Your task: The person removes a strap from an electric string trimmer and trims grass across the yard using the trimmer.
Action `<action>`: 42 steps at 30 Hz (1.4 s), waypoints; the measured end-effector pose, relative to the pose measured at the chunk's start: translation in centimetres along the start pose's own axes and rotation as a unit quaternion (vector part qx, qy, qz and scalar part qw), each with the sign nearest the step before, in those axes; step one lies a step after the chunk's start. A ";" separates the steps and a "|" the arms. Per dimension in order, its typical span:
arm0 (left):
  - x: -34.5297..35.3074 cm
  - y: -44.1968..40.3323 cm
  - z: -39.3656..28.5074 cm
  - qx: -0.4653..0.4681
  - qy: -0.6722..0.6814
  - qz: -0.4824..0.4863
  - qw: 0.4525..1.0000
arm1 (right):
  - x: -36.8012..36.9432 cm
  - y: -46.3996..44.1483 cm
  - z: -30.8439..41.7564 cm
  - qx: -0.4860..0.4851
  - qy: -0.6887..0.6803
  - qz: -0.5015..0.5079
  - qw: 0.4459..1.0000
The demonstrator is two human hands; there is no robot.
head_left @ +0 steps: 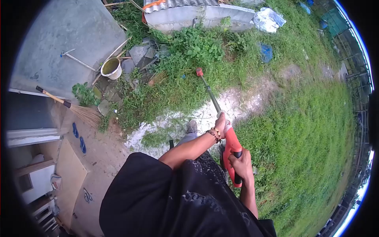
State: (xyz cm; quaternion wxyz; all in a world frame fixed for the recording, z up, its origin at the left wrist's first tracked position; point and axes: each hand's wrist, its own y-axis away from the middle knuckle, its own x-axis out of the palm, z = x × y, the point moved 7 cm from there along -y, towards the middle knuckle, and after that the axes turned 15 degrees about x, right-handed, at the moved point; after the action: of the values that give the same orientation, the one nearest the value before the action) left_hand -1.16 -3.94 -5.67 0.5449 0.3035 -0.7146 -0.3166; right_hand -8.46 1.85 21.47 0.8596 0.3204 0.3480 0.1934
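Note:
A red grass trimmer (232,141) slants forward from my right side. Its grey shaft (213,98) ends in a red cutting head (199,72) low over the grass (177,94). My left hand (221,125), with beaded bracelets at the wrist, is wrapped round the shaft just ahead of the body. Round the black rear handle (237,177) my right hand (241,165) is closed. White patches of ground (233,104) lie beneath the shaft. One of my shoes (192,126) shows left of it.
Ahead stands a low concrete wall (177,21), with rocks (140,54) and a bucket of liquid (111,69) to its left. A broom (79,108) leans near blue flip-flops (82,145). White plastic (268,19) and a blue bag (266,53) lie ahead right; a fence (351,75) edges the right.

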 end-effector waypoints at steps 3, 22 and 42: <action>1.9 2.4 -0.6 0.003 -0.022 -0.050 0.999 | -1.3 -0.4 0.1 0.000 -0.041 0.031 0.999; 16.9 12.6 8.9 -0.026 -0.139 -0.053 0.989 | -14.5 7.1 -3.0 0.055 -0.192 -0.055 0.978; 21.0 11.7 17.5 -0.005 -0.178 0.052 0.983 | -19.4 7.1 -11.2 0.032 -0.166 -0.132 0.977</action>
State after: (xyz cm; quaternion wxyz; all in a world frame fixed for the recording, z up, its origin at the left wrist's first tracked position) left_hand -23.81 -10.94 12.25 0.4266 0.2018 -0.8132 -0.3406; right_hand -30.53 0.87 29.38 0.9125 0.3267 0.2460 0.0113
